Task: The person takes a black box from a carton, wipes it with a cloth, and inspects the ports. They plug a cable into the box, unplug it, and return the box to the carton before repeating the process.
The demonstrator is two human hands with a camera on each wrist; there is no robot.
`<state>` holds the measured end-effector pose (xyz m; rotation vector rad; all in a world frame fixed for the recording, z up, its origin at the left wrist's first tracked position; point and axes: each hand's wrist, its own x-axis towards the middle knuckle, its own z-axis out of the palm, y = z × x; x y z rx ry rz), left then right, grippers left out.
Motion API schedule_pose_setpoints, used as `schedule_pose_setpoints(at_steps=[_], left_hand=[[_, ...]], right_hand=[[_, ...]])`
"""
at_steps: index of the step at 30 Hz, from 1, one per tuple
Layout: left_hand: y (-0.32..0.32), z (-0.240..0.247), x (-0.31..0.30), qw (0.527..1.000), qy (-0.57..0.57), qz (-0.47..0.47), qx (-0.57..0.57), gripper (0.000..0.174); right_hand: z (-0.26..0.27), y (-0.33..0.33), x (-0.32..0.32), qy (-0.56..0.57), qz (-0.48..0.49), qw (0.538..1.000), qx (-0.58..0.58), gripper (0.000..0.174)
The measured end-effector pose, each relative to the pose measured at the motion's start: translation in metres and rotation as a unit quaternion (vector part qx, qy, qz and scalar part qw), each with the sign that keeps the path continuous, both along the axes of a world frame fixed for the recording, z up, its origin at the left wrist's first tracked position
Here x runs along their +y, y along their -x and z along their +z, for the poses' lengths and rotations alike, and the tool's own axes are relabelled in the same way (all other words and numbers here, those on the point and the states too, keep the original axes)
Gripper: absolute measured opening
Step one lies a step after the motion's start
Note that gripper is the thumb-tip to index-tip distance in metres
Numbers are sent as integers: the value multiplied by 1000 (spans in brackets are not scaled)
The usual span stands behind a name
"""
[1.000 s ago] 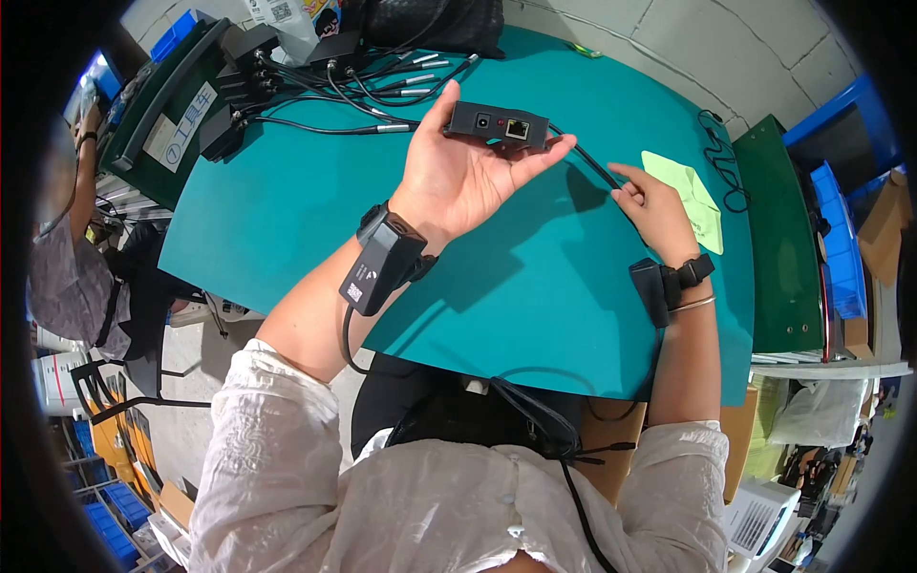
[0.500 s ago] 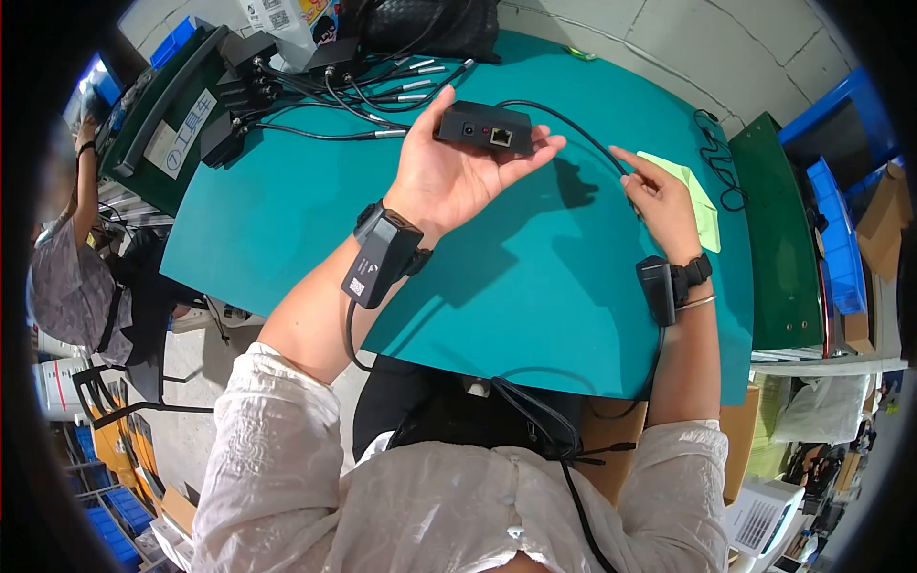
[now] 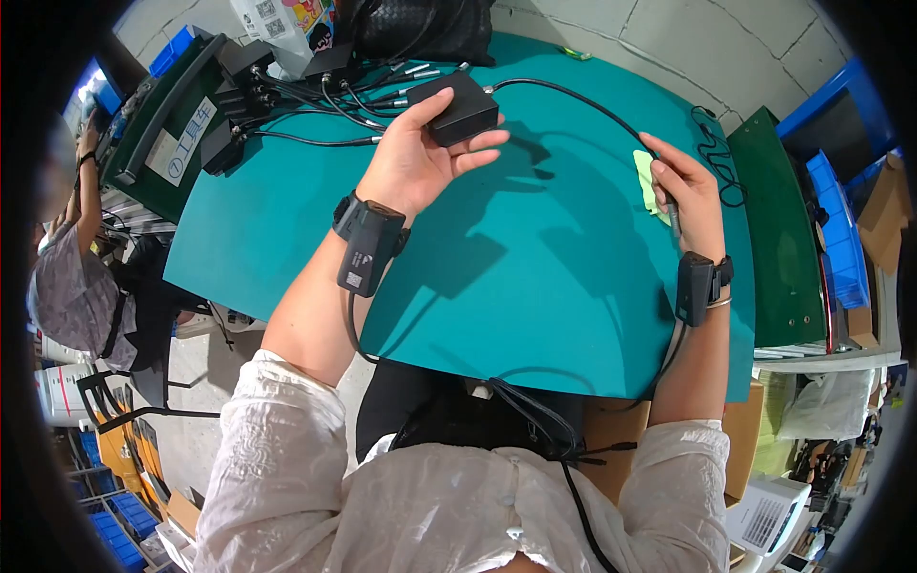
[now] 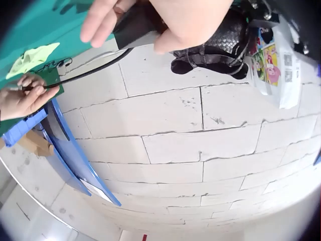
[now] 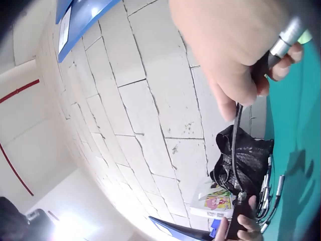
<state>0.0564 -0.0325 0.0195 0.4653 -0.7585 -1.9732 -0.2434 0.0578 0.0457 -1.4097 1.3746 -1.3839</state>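
Observation:
My left hand [image 3: 406, 172] grips a small black box [image 3: 466, 113] above the table, thumb along its near side and fingers beneath. In the left wrist view the same box [image 4: 138, 25] is partly hidden by the hand. A black cable [image 3: 573, 103] leaves the box's far right side and arcs over to my right hand [image 3: 693, 205], which pinches it between thumb and fingers. The cable's silver connector end [image 5: 288, 37] sticks out past the right hand's curled fingers in the right wrist view.
Several similar black boxes with cables [image 3: 330, 65] lie at the back left of the green table [image 3: 535, 296], by a black woven bag [image 3: 444, 33]. A pale green cloth [image 3: 646, 181] lies beside the right hand. A thin black cable [image 3: 731, 181] is near the right edge.
The box has turned so its socket face no longer shows, and my left hand has shifted slightly left. My right hand has moved right, stretching the cable out further, its connector end now below the fingers.

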Motion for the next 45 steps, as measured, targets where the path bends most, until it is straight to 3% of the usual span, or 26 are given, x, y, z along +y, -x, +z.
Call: schedule_pose_setpoints(at_steps=[2, 6, 8, 10, 11, 14, 18, 21, 22, 29, 39, 42, 45], left_hand=[[-4, -2, -3, 998, 16, 24, -58, 42], [-12, -4, -13, 995, 39, 40, -88, 40], [-12, -4, -15, 982, 14, 136, -131, 37], [-13, -6, -17, 985, 3, 132, -113, 36], [-13, -7, -18, 988, -8, 126, -94, 34], [-13, -11, -20, 996, -9, 78, -38, 34], [-4, -7, -12, 995, -45, 85, -22, 34], [-3, -9, -13, 997, -47, 55, -7, 35], [-2, -6, -10, 997, -47, 54, -13, 37], [1, -6, -5, 1000, 12, -9, -15, 43], [-8, -13, -12, 1000, 16, 0, -11, 46], [-11, -17, -16, 999, 23, -42, 8, 44], [-8, -16, -17, 997, -57, 43, 27, 34]], right_hand=[[0, 4, 0, -8, 17, 1000, -8, 29], [-5, 22, -1, -9, 163, 983, -82, 26], [-8, 24, -2, 9, 219, 968, -122, 26], [-7, 22, 0, 39, 301, 925, -229, 28], [-7, 19, 1, 40, 301, 925, -229, 28], [-7, 12, -1, 79, 358, 849, -380, 34], [-8, 1, 2, 183, 257, 864, -393, 45], [-13, 8, -5, 197, 252, 845, -429, 39], [-12, 6, -4, 196, 194, 859, -432, 36], [-22, 18, -14, 116, 102, 852, -500, 27], [-18, 7, -11, 21, 154, 912, -379, 30], [-21, 3, -13, 19, 105, 925, -366, 29], [-21, 4, -13, 73, 12, 937, -343, 27]])
